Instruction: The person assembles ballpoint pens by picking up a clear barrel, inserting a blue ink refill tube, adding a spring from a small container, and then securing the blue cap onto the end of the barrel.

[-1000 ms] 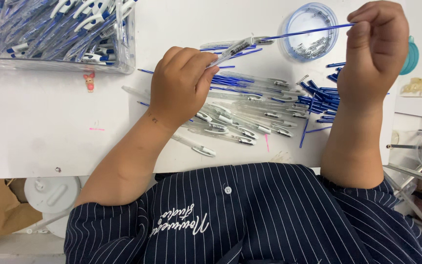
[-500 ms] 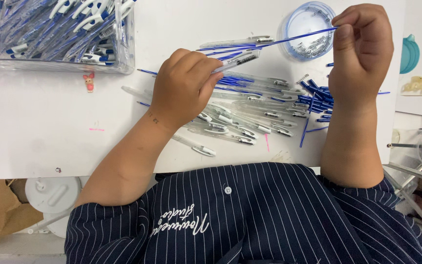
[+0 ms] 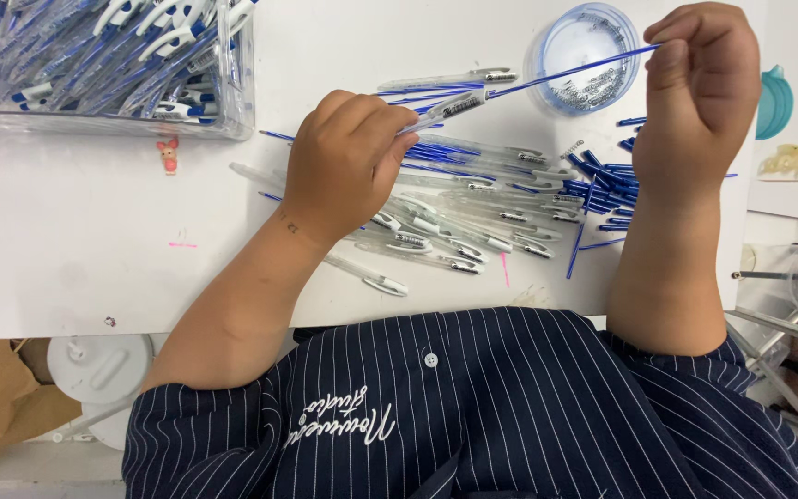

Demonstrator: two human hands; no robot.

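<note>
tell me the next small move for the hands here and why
Probably slide the blue refill further into the clear pen barrel. The right hand pinches the refill's far end, the left hand holds the barrel, and most of the refill is outside it.

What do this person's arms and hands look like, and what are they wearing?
Both forearms are bare, with no gloves, rings or watch visible. The left hand has a small dark mark at the wrist; the right hand shows none. The shirt is dark navy with thin white pinstripes, white buttons and white stitched lettering.
</note>
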